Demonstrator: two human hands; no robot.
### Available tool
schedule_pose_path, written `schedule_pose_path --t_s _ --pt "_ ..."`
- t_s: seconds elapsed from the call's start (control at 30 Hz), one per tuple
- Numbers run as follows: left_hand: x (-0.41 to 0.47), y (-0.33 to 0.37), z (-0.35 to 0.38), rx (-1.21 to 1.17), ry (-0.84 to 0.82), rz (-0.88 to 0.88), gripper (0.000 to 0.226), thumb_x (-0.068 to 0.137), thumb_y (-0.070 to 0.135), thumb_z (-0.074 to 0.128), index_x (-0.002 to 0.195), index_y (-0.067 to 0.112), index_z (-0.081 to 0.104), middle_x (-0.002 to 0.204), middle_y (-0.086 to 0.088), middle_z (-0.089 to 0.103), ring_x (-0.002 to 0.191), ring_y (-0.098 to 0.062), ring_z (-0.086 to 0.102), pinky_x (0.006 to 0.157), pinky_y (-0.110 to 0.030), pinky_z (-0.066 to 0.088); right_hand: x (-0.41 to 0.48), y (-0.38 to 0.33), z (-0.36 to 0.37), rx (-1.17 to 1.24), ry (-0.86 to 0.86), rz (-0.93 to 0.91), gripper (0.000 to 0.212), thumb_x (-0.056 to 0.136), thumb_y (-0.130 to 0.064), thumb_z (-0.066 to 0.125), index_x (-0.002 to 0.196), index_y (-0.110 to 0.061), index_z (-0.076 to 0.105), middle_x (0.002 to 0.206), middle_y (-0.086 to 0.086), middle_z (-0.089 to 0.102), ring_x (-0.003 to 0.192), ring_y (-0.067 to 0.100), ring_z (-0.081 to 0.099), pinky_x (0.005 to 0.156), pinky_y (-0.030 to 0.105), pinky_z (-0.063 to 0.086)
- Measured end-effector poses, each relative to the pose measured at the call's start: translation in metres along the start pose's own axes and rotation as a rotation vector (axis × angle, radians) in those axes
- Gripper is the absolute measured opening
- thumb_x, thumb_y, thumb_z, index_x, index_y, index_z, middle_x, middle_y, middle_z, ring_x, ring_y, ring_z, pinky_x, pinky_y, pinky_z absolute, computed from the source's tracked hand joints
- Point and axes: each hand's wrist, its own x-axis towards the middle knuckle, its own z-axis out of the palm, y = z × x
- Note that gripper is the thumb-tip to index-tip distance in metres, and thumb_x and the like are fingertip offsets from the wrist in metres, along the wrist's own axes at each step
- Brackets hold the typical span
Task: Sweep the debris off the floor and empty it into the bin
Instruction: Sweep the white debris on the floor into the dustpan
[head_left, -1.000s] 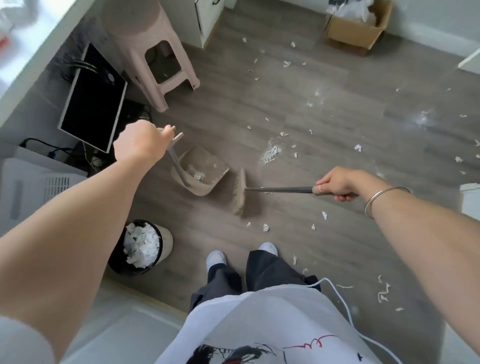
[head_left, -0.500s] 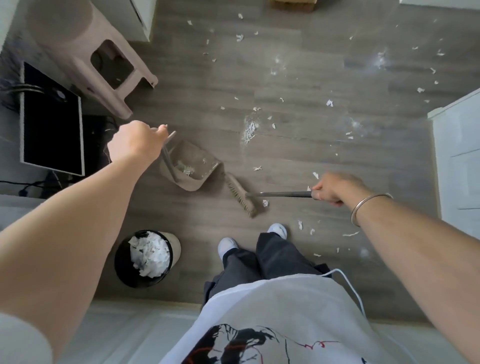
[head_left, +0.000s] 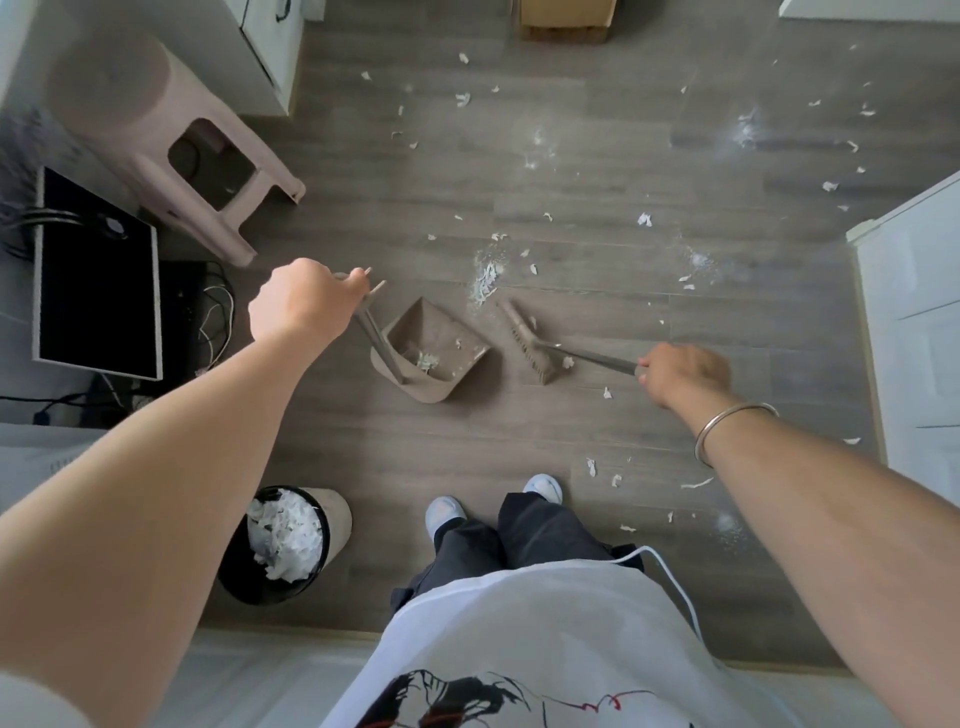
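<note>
Debris of white shredded paper scraps lies scattered on the grey wood-plank floor. The densest patch is at 1 o'clock from the beige plastic dustpan, and loose scraps spread from 12 to 3 o'clock. A few scraps lie inside the dustpan. The left hand is clamped on the long dustpan handle. The right hand is clamped on the thin handle of the beige hand brush. The brush head stands at 3 o'clock from the dustpan, near it but not touching. The hands are well apart. The round black-lined bin, filled with white paper, stands at 9 o'clock from the white shoes.
</note>
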Motion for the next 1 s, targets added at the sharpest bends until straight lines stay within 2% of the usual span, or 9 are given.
schedule_pose_path --t_s 0.23,0.4,0.5,0.6,0.67,0.7,0.8,0.93,1.0 --pt "0.003 0.059 0.008 0.038 -0.047 0.094 0.051 0.087 0.055 0.05 0.067 0.009 0.059 0.07 -0.008 0.062 0.07 -0.032 0.063 0.068 -0.034 0.047 0.023 0.056 -0.032 0.273 -0.005 0.09 0.039 0.092 -0.038 0.052 0.13 -0.032 0.061 0.137 0.003 0.057 0.123 0.03 0.055 0.094 0.032 0.045" --pt "0.011 0.099 0.013 0.096 -0.083 0.207 0.05 0.084 0.053 0.051 0.073 0.007 0.065 0.07 -0.008 0.063 0.066 -0.03 0.062 0.061 -0.03 0.045 0.013 0.081 -0.031 0.353 0.001 0.208 0.036 0.093 -0.035 0.052 0.126 -0.027 0.063 0.133 0.005 0.06 0.121 0.03 0.056 0.09 0.033 0.045" --pt "0.023 0.128 0.014 0.139 -0.114 0.306 0.046 0.081 0.052 0.055 0.072 0.008 0.065 0.07 -0.007 0.062 0.062 -0.028 0.059 0.059 -0.028 0.043 -0.003 0.102 -0.019 0.431 -0.05 0.31 0.035 0.09 -0.033 0.053 0.118 -0.017 0.068 0.116 0.014 0.067 0.108 0.033 0.062 0.077 0.031 0.044" --pt "0.033 0.157 0.013 0.166 -0.151 0.419 0.044 0.08 0.053 0.059 0.071 0.01 0.062 0.068 -0.006 0.058 0.061 -0.027 0.055 0.062 -0.029 0.042 -0.03 0.11 -0.01 0.539 -0.061 0.503 0.033 0.088 -0.031 0.06 0.107 -0.004 0.067 0.118 0.018 0.066 0.11 0.034 0.062 0.083 0.034 0.048" --pt "0.037 0.173 0.01 0.185 -0.176 0.501 0.044 0.08 0.054 0.059 0.069 0.011 0.061 0.069 -0.007 0.06 0.063 -0.029 0.057 0.061 -0.029 0.042 -0.048 0.107 -0.008 0.542 -0.092 0.588 0.024 0.089 -0.029 0.06 0.088 -0.006 0.065 0.119 0.016 0.066 0.112 0.032 0.061 0.082 0.034 0.047" --pt "0.038 0.18 0.008 0.202 -0.189 0.552 0.045 0.08 0.053 0.058 0.07 0.01 0.063 0.069 -0.007 0.062 0.062 -0.028 0.057 0.06 -0.029 0.042 -0.058 0.102 -0.007 0.536 -0.119 0.64 0.022 0.09 -0.028 0.059 0.091 -0.007 0.065 0.122 0.014 0.065 0.114 0.031 0.06 0.084 0.034 0.046" --pt "0.039 0.202 0.003 0.241 -0.227 0.704 0.044 0.081 0.052 0.059 0.072 0.01 0.066 0.069 -0.007 0.061 0.058 -0.025 0.055 0.06 -0.029 0.043 -0.087 0.083 0.002 0.553 -0.186 0.744 0.046 0.09 -0.026 0.06 0.134 -0.014 0.055 0.142 0.006 0.051 0.13 0.028 0.049 0.102 0.038 0.041" --pt "0.029 0.222 0.008 0.324 -0.259 0.866 0.041 0.083 0.049 0.058 0.063 0.014 0.061 0.065 -0.004 0.058 0.058 -0.025 0.057 0.06 -0.028 0.046 -0.121 0.065 0.035 0.641 -0.204 0.891 0.046 0.088 -0.044 0.054 0.125 -0.017 0.061 0.13 0.01 0.059 0.121 0.031 0.055 0.103 0.042 0.043" --pt "0.021 0.228 0.014 0.362 -0.257 0.919 0.043 0.085 0.052 0.058 0.063 0.014 0.058 0.063 -0.002 0.056 0.058 -0.024 0.056 0.062 -0.029 0.047 -0.14 0.059 0.053 0.68 -0.193 0.983 0.044 0.091 -0.036 0.051 0.128 -0.014 0.057 0.132 0.012 0.056 0.121 0.031 0.055 0.098 0.039 0.044"
